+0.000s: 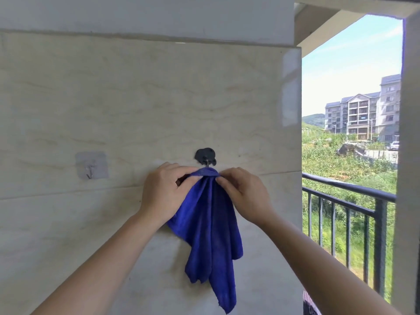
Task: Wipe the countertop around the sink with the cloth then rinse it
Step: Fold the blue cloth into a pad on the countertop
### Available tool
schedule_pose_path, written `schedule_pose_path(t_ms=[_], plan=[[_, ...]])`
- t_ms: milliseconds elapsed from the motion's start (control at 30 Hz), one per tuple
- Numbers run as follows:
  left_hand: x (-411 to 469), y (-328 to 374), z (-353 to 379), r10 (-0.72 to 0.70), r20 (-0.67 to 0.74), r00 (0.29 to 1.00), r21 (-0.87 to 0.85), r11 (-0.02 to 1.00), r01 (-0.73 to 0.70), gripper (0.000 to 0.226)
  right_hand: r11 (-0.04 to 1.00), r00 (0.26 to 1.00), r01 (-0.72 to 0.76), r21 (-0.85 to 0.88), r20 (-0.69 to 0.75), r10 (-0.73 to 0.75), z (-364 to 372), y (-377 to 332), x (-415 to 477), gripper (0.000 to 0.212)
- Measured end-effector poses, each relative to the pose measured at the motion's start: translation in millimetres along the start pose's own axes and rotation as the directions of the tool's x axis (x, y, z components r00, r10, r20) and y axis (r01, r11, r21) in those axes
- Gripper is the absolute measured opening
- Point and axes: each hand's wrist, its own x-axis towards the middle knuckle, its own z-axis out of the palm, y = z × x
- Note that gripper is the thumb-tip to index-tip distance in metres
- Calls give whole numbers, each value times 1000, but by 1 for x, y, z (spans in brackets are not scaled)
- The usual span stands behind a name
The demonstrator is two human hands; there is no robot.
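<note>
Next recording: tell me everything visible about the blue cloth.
The blue cloth looks like soft, fuzzy microfibre. It is bunched at its top just under the black wall hook and hangs in long folds against the tiled wall. The left hand and right hand pinch its gathered top from either side.

Tiled wall [136,98], black hook [205,156], blue cloth [209,223] beneath, clear hook [91,165]

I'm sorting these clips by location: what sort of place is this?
Probably a home balcony or open-sided utility corner: a tiled wall with stick-on hooks, a black railing open to greenery, and apartment blocks beyond. The left hand and right hand pinch a blue cloth at the black hook.
</note>
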Motion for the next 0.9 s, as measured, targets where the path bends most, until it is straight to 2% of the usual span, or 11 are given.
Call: schedule_pose_path(t_ms=[133, 233, 300, 467, 567, 633, 733, 900], plan=[[11, 10, -2, -47, -33, 998, -118, 992, 43, 12, 984, 992, -6, 180, -126, 29, -20, -12, 11, 17], [13, 28, -3, -93, -83, 992, -257, 964, 69, 16, 978, 969, 103, 181, -240, -58, -40, -24, 13, 17], [7, 40, -1, -121, -82, 989, -336, 938, 87, 23, 973, 963, 132, 190, -257, -81, -51, -26, 6, 17], [-39, 50, 23, -164, 55, 985, -334, 926, 173, 12, 973, 994, -5, 230, -101, 29, -68, -1, -34, 15], [-72, 50, 46, -186, 124, 975, -340, 915, 218, 12, 993, 998, -23, 120, -53, 30, -73, 22, -66, 14], [-90, 50, 60, -210, 161, 964, -380, 889, 257, 12, 998, 997, -51, 45, 53, 48, -78, 39, -89, 14], [-111, 53, 75, -236, 244, 941, -430, 843, 323, 13, 991, 964, -131, -6, 232, 128, -87, 58, -123, 15], [-141, 48, 94, -161, 431, 888, -473, 798, 375, 12, 945, 908, -257, -201, 284, 308, -101, 69, -177, 35]])
